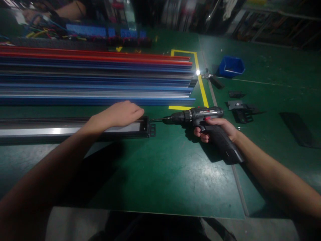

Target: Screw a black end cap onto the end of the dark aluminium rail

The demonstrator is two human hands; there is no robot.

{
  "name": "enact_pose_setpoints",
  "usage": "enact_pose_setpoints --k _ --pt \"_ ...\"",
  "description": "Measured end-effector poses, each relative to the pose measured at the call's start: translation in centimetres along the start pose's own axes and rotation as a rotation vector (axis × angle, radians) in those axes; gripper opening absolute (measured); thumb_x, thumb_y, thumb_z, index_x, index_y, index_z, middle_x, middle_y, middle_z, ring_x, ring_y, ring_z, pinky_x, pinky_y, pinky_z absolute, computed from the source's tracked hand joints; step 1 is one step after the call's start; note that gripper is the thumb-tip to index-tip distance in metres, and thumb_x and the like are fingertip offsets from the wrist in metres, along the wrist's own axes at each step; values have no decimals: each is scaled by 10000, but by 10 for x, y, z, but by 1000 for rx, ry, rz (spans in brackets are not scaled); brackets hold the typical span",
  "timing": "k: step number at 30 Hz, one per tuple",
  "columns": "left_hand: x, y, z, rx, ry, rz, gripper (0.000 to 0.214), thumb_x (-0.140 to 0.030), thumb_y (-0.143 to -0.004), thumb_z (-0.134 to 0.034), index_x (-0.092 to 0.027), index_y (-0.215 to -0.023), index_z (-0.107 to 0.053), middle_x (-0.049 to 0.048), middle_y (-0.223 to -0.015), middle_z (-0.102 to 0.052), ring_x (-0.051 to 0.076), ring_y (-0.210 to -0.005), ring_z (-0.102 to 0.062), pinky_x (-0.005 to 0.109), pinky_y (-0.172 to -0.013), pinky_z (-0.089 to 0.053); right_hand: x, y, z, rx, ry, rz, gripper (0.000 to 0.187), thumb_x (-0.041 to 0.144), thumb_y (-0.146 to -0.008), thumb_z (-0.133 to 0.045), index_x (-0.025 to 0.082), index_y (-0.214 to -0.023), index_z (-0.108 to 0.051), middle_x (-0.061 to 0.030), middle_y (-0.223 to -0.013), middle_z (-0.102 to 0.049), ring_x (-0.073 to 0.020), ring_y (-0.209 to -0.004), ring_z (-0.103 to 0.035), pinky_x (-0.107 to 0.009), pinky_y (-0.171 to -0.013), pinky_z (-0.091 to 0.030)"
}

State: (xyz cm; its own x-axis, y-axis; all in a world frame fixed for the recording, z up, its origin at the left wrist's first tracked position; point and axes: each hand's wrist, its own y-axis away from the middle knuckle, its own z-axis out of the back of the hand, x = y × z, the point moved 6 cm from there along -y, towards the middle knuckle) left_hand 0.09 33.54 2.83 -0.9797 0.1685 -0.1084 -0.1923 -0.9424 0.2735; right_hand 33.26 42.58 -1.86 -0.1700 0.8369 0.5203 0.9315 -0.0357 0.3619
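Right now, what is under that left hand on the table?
The left hand rests on the end of a long black rail lying on the green table. The drill points its bit at that end. The rail's top beneath the palm is hidden.

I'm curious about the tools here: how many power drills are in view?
1. The cordless drill is in the right hand, its bit at the end of the black rail under the left hand. Others may hide in the dark background.
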Motion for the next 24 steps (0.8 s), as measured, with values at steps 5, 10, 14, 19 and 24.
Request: enact_pose_setpoints --k 5,10,14,19,24 --pt "0 0 0 2 -26 -6 500 -436 -1061 -292 -230 -837 -688 71 -871 -736 207 -724 -603 332 -646 -367 0 -1 0 17 2 -3 393 335 -982 -702 -6 -1170 -649 -208 -1087 -741 -179 -826 -724 -299 -820 -633" --pt "-3 0 2 1 -37 -9 483 -414 -1051 -307 -226 -843 -699 75 -868 -732 214 -726 -607 338 -652 -372 0 -1 2 8 16 9 384 339 -985 -691 9 -1175 -635 -203 -1084 -735 -172 -812 -710 -300 -808 -626" --pt "-3 0 2 -2 -26 -5 474 -414 -1045 -309 -225 -843 -694 74 -871 -732 214 -723 -605 338 -648 -368 0 0 4 -2 37 12 395 350 -987 -685 7 -1172 -624 -208 -1085 -729 -177 -807 -717 -303 -804 -626" --pt "-2 0 1 9 -22 -5 479 -424 -1049 -280 -229 -821 -654 69 -857 -721 212 -726 -608 335 -643 -361 0 0 4 -3 22 13 391 334 -976 -701 25 -1200 -616 -192 -1076 -733 -174 -805 -714 -296 -804 -630" --pt "-2 0 1 2 -7 -6 479 -439 -1037 -295 -233 -805 -660 67 -846 -722 215 -730 -608 336 -651 -367 0 0 3 11 20 5 379 333 -986 -690 8 -1173 -638 -202 -1077 -729 -177 -816 -710 -295 -812 -626"
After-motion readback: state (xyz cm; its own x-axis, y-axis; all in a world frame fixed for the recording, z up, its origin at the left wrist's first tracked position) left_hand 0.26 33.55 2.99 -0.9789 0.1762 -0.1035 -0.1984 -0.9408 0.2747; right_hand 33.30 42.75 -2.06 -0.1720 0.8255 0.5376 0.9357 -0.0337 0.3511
